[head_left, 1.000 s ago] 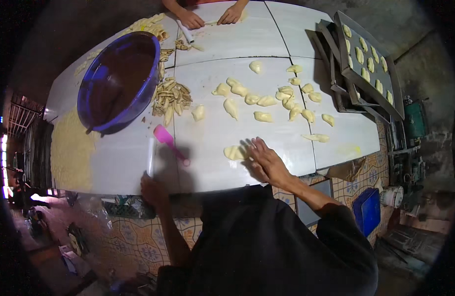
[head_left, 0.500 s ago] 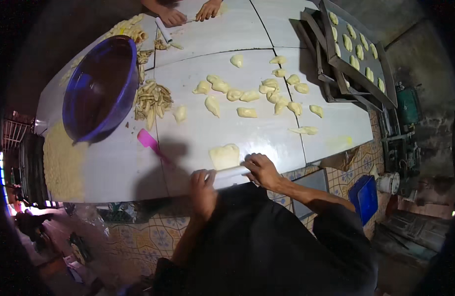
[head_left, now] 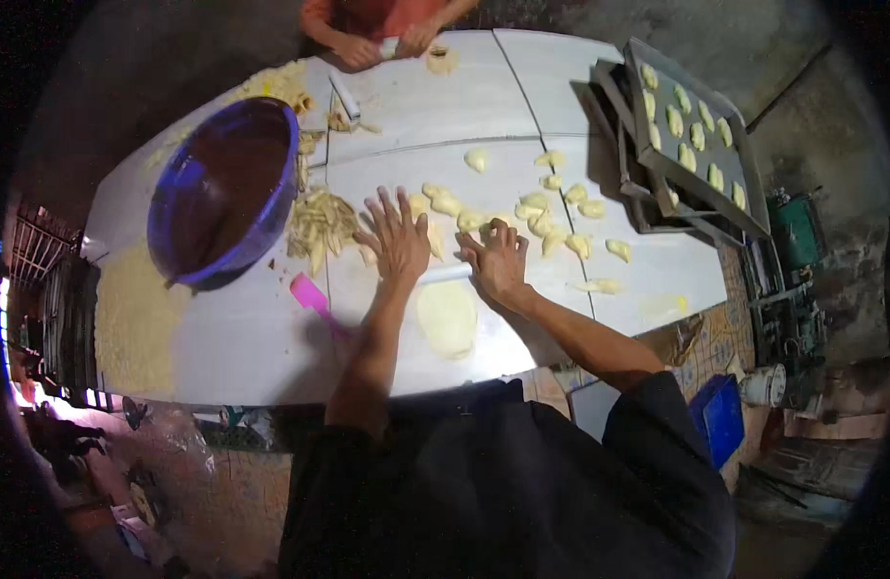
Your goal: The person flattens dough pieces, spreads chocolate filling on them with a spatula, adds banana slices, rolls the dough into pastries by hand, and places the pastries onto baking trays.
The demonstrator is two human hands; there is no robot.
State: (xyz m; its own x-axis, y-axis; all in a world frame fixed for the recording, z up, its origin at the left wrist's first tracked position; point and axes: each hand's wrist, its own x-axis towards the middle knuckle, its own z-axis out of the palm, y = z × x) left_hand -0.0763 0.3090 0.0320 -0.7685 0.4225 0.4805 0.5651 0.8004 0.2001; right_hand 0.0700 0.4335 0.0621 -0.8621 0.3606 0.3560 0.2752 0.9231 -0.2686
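Note:
A white rolling pin (head_left: 446, 274) lies across the far end of a flattened oval sheet of dough (head_left: 447, 318). My left hand (head_left: 403, 249) rests palm down at the pin's left end, fingers stretched out and spread. At its right end, my right hand (head_left: 499, 267) presses from above with its fingers apart and slightly bent, not wrapped round it. Several pale dough pieces (head_left: 532, 207) lie just beyond my hands. Beside my left hand is a heap of peeled, banana-like strips (head_left: 322, 227). A pink scraper (head_left: 310, 292) lies left of my left forearm.
A large purple basin (head_left: 279, 214) stands on the left of the white table (head_left: 228, 338), by a sheet of dough (head_left: 131, 318). Stacked metal trays (head_left: 691, 179) with shaped dough stand at the far right. Across the table, another person's hands (head_left: 387, 46) hold a small pale piece.
Both my hands and the rolling pin have moved away from me across the dough, which now looks longer. My left fingers have straightened. The other person has lifted a piece off the table.

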